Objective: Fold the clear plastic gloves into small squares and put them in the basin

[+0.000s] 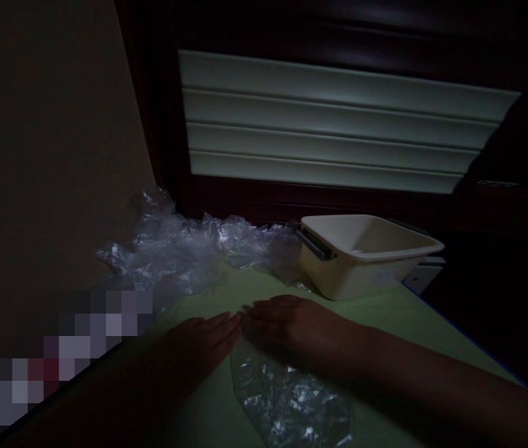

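Note:
A clear plastic bag (298,398) lies crinkled on a pale green tabletop (208,410). My right hand (287,320) rests over the bag's far end, fingers stretched out and pointing left. From the left reaches my left hand (205,336), its fingers extended and lying low beside the bag's far left corner. The fingertips of both hands nearly meet there. It is dim, and the undersides of the fingers are hidden. Behind them, a heap of similar clear plastic bags (175,249) spreads along the table's far left side.
A cream plastic basin (352,274) with dark handles stands at the back right, near the blue table edge (459,330). Beyond the table is a dark wooden panel with pale slats (329,124). A plain wall (49,155) rises at left; a blurred patch covers the lower left.

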`<state>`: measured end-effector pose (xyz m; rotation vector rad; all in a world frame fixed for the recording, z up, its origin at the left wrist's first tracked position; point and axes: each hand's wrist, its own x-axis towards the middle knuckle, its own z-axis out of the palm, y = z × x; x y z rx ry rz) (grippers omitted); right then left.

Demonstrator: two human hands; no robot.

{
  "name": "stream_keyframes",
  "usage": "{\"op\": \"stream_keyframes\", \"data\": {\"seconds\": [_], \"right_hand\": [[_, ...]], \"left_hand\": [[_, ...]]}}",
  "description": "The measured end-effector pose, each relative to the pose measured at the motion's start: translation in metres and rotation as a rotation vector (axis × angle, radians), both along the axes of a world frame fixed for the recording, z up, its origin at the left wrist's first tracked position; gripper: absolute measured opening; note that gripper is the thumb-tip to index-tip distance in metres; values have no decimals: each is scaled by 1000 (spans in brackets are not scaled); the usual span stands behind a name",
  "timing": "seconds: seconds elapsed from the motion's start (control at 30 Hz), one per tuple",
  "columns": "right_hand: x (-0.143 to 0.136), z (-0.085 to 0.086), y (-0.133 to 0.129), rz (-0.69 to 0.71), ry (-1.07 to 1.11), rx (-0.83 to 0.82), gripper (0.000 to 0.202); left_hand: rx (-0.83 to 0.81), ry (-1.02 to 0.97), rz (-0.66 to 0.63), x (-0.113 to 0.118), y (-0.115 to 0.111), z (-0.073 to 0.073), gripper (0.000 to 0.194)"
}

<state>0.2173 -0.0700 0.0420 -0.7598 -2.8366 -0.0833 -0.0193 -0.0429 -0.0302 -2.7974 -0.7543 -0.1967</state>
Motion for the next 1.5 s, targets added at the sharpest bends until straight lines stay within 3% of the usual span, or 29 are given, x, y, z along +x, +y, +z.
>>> {"op": "stream_keyframes", "data": {"seconds": [0.2,0.43,0.7,0.97,1.2,1.4,1.5], "right_hand": [[3,-9,6,11,-22,-101,33],[57,-20,-10,-188,98,-242,47],[97,-31,-21,-353,206,-353,43],[77,-13,-3,-486,305,-464,29],[70,-30,23,-540,321,-605,6],[74,-40,18,-547,414,-642,7],[73,-42,14,-563,478,-606,7]], "left_hand": [[12,-108,-4,0,-10,9,49],[101,76,30,4,-14,19,49],[53,38,27,2,-13,15,45],[41,115,38,3,-15,25,49],[13,83,17,3,-14,29,47],[-42,-34,-23,1,-9,32,45],[-128,-92,17,-2,-3,33,52]]}}
